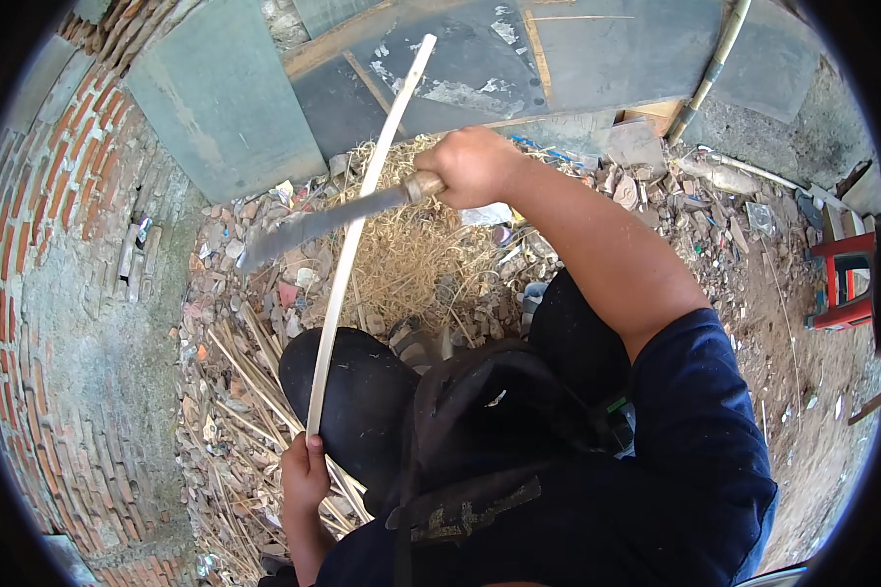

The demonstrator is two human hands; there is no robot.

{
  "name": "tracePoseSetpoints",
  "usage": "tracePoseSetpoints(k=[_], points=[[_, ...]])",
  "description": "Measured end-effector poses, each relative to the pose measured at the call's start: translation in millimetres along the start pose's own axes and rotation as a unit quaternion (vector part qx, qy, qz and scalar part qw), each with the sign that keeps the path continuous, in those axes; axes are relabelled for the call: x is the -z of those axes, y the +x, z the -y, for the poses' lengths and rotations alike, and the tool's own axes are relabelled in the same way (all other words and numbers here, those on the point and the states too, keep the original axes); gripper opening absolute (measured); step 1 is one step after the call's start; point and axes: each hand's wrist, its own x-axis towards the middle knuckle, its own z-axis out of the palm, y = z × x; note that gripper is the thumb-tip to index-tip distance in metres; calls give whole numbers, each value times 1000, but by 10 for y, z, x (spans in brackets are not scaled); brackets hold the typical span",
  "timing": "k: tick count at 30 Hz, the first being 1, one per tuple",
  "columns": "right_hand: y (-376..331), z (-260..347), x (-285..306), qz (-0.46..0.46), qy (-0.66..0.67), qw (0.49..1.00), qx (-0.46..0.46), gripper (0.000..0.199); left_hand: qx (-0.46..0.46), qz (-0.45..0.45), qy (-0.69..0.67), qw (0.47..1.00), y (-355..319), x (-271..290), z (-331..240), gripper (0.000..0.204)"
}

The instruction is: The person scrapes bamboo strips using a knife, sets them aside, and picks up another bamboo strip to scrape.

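Head view: I sit above rubble, both hands occupied.
Left hand [305,476]: closed around the lower end of the bamboo strip [354,230], low beside my knee.
Bamboo strip: pale, slender, running up and away from my left hand, crossing under the blade.
Right hand [472,164]: fist closed on the machete [318,223] handle, raised ahead.
Machete: blade extends leftward from my right hand, meeting the strip.
Surroundings: shavings pile [416,249] below my right hand; cut strips [250,382] near my left hand.

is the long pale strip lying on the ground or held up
Held up. The left hand grips the strip's lower end, and it slants up past the knife in the right hand.
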Motion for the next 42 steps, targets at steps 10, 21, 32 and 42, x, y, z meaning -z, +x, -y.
tracePoseSetpoints(k=[10,21,32,42], points=[[-167,-734,-61,-63,89,956,-272,31,-4,-4,15,1000,21,34,61,53],[-211,-509,269,-3,49,987,-153,26,77,114,-176,975,-98,102,217,44],[-172,-397,154,-56,36,991,-120,19,142,154,-243,947,-132,15,323,47],[-191,-508,125,-2,40,986,-165,24,-54,-112,153,980,-110,-175,111,42]])
